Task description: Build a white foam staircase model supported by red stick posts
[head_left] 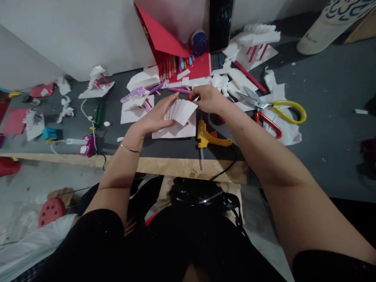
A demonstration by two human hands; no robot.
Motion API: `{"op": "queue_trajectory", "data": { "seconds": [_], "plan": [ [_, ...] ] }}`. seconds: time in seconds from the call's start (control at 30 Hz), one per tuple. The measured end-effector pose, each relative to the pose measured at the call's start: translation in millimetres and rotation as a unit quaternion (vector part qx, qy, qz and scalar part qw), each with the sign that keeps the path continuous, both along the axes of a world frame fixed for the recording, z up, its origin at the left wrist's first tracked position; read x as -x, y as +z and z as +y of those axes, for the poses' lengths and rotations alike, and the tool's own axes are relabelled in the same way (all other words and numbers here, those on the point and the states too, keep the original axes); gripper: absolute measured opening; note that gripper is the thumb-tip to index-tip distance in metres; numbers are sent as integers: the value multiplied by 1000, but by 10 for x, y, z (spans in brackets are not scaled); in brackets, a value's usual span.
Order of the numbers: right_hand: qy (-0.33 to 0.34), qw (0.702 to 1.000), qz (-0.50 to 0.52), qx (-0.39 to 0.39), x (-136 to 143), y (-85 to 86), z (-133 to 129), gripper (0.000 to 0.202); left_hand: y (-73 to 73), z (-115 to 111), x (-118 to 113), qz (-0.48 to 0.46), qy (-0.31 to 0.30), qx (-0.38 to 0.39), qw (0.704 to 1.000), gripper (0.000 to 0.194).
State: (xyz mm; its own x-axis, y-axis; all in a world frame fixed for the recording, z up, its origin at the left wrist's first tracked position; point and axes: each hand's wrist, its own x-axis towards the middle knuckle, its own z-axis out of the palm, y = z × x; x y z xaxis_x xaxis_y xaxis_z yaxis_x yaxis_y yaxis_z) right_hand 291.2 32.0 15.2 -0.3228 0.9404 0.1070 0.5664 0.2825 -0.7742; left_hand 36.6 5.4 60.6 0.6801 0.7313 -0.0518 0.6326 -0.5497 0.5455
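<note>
A small white paper model with a pleated top point(182, 111) stands on a white square base point(176, 132) near the table's front edge. My left hand point(157, 114) is at its left side, thumb and fingers spread around the pleated part. My right hand point(207, 98) is behind its right corner, the fingers curled together; whatever they pinch is hidden or too small to name. Just right of the base lies a yellow glue gun point(207, 137), its nozzle pointing up the view. A similar model with purple dots point(135, 98) stands to the left.
Scissors with yellow handles point(289, 111), white scraps point(246, 80) and a red stick point(249, 76) lie right. Behind are a red folder point(167, 35), a blue-lidded jar point(199, 43), a phone point(221, 25) and a bottle point(320, 35). Another person's white sleeve point(38, 243) shows lower left.
</note>
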Motion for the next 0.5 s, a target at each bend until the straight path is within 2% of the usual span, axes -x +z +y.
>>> {"op": "queue_trajectory", "data": {
  "seconds": [0.23,0.37,0.43,0.5],
  "plan": [
    [16,994,-106,26,19,84,-120,25,-82,154,100,53,-87,-11,995,91],
    [35,986,-160,37,90,165,-202,29,-61,208,199,81,-119,1,990,82],
    [48,983,-172,40,129,197,-236,31,-25,241,228,95,-124,0,988,78],
    [58,981,-177,51,165,217,-266,31,6,274,252,99,-100,-9,990,72]
  ]
}}
